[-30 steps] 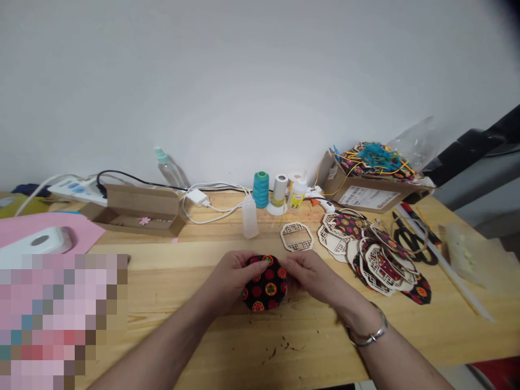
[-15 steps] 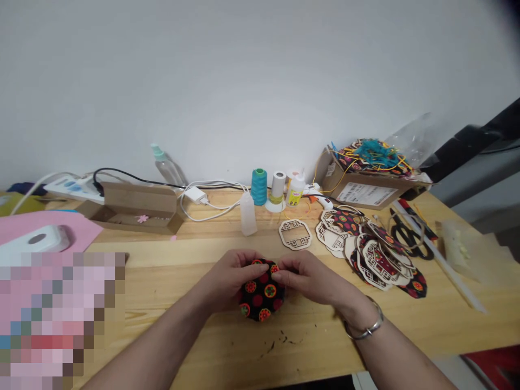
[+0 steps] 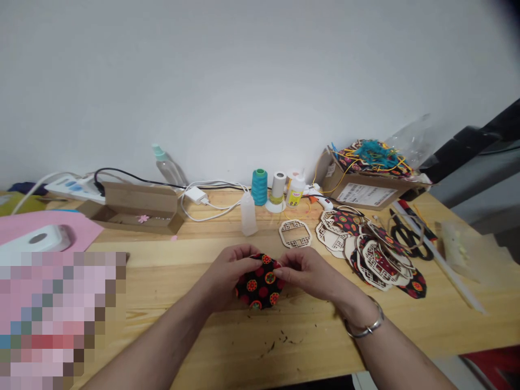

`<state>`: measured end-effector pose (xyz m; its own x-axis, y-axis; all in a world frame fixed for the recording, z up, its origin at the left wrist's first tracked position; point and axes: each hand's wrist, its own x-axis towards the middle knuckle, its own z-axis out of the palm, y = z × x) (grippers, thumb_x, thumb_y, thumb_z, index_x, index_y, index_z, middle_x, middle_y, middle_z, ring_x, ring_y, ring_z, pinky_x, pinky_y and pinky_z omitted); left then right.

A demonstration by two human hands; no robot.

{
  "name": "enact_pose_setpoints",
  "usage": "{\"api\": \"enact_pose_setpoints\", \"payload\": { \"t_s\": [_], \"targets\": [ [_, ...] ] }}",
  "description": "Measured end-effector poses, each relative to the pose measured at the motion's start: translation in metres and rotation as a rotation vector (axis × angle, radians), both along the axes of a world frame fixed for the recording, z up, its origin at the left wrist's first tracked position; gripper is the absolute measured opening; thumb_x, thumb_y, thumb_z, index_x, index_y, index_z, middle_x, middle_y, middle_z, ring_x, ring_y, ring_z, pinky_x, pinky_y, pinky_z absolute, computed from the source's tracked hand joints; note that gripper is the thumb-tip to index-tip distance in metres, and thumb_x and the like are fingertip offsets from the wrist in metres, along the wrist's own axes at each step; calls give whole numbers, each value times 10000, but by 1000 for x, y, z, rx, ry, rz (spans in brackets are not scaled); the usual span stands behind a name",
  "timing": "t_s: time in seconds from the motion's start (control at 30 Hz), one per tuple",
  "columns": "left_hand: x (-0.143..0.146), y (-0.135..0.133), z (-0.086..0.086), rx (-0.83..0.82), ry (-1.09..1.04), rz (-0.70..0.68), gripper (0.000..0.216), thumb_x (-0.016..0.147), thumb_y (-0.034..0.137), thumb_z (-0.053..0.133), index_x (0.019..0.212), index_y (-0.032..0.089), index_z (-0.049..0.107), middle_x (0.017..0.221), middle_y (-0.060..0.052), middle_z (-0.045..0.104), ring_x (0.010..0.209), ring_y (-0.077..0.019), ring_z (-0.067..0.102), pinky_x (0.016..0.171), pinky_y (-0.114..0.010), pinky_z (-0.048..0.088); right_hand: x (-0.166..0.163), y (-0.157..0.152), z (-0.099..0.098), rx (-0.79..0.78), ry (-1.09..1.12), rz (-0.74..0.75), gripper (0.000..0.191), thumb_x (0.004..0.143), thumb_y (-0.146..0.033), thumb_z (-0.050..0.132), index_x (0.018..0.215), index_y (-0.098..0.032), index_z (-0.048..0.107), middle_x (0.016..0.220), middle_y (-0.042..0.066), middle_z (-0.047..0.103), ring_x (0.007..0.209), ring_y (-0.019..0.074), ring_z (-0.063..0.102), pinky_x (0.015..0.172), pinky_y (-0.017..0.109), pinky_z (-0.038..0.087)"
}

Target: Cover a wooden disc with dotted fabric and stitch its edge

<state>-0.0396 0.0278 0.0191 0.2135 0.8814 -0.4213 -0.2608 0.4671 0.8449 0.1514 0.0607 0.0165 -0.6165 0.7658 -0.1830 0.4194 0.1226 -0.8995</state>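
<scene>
Between my two hands is a roundish piece of black fabric (image 3: pixel 260 287) printed with red, orange and green flower circles. My left hand (image 3: pixel 233 276) grips its left side, thumb on top and fingers underneath. At its upper right edge my right hand (image 3: pixel 303 272) pinches the rim between thumb and fingers; the fingertips are partly hidden. Just beyond the hands lies a cut-out wooden lattice frame (image 3: pixel 295 234). A pile of similar wooden frames and printed fabric pieces (image 3: pixel 377 254) is to the right. Small dark scraps (image 3: pixel 280 342) lie on the table in front of me.
Along the wall stand a translucent squeeze bottle (image 3: pixel 248 215), a teal thread cone (image 3: pixel 259 187), a white spool (image 3: pixel 278 189) and a glue bottle (image 3: pixel 296 190). A glue gun (image 3: pixel 323 201), a filled carton (image 3: pixel 365 189) and scissors (image 3: pixel 410 238) are to the right. An open cardboard box (image 3: pixel 138 214) is left.
The fabric piece has turned in my hands and shifted slightly up toward the wall. Both hands keep their hold, with small finger movements.
</scene>
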Motion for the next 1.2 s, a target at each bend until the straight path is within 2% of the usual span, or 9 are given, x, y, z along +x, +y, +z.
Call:
{"api": "enact_pose_setpoints", "payload": {
  "t_s": [0.17,0.33,0.53,0.8,0.93,1.07,1.2],
  "targets": [
    [2,-1,0,-7,29,-59,163,679,282,706,754,150,646,701,-37,689,640,-177,632,593,-275,462,-1,1,1,8,15,-2,321,808,-413,558,651,-134,578,553,-45,433,516,72,332,445,195,237],
    [3,0,-1,-5,45,-25,162,708,321,683,747,166,657,697,-16,690,631,-153,622,607,-262,456,0,3,-2,-41,48,-47,499,889,-507,369,639,-132,581,550,-17,473,513,87,396,462,213,273],
    [2,0,-2,12,71,-3,169,697,324,687,730,169,631,662,-1,673,611,-143,610,582,-248,447,0,2,-3,-19,9,-57,340,824,-430,525,705,-130,632,569,-24,498,519,85,382,458,210,258],
    [1,-2,-6,27,173,-122,258,638,350,733,803,160,676,688,-30,694,660,-178,625,609,-270,449,1,0,0,29,3,52,313,835,-375,513,619,-149,529,541,-58,370,512,74,304,442,202,220],
    [2,-2,-8,42,213,-161,261,637,370,732,769,151,685,664,-25,686,632,-169,611,610,-271,444,1,0,0,58,-24,63,297,832,-354,518,612,-154,514,547,-57,378,521,76,309,446,200,235],
    [2,-1,-4,56,226,-192,286,635,370,734,834,170,688,715,-22,702,676,-177,623,638,-274,447,1,0,0,58,-7,73,317,842,-365,504,605,-155,507,543,-61,363,516,75,304,448,203,232],
    [2,-1,-4,50,263,-214,284,636,385,727,815,166,696,701,-25,700,658,-176,619,630,-275,445,1,0,-1,60,-18,74,298,842,-369,506,644,-150,552,557,-54,406,524,76,327,454,200,247]
  ]
}}
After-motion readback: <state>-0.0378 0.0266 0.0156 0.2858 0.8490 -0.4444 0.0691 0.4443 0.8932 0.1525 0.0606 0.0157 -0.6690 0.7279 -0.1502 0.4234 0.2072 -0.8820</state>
